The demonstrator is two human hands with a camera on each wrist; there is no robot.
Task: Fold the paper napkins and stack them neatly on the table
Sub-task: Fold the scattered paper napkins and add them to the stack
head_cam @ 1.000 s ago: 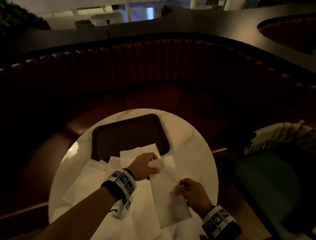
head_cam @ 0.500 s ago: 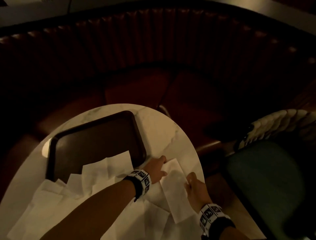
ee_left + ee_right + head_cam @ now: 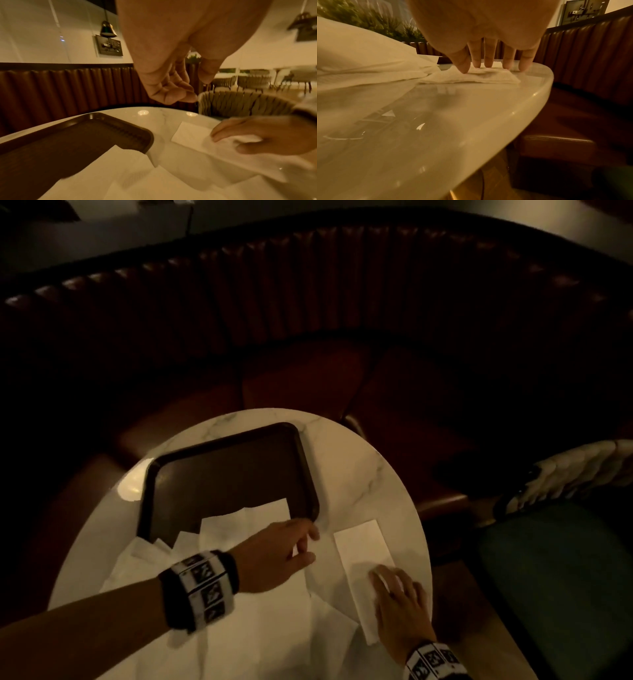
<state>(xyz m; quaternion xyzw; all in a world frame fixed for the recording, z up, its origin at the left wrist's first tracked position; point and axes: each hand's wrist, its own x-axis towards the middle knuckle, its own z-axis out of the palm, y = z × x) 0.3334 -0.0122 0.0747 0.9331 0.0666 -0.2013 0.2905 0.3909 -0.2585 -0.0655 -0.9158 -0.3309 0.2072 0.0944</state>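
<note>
A folded white napkin (image 3: 363, 546) lies flat as a long strip near the right edge of the round marble table (image 3: 359, 474). My right hand (image 3: 387, 580) presses its near end with straight, spread fingers (image 3: 488, 59); in the right wrist view the folded napkin (image 3: 471, 77) lies under them. My left hand (image 3: 310, 546) hovers just left of the strip, by the tray's near right corner. Its fingers (image 3: 171, 93) hang loosely curled and hold nothing. Several loose unfolded napkins (image 3: 239, 525) lie overlapped on the left and near side of the table.
A dark brown tray (image 3: 233, 467) sits on the far left half of the table, with loose napkins over its near edge. A curved red-brown booth seat (image 3: 308, 385) wraps behind the table. A teal chair (image 3: 555, 577) with a woven back stands at the right.
The folded napkin went from both hands onto the table near the right edge. My left hand let go and drew back left. My right hand flattened onto the napkin.
</note>
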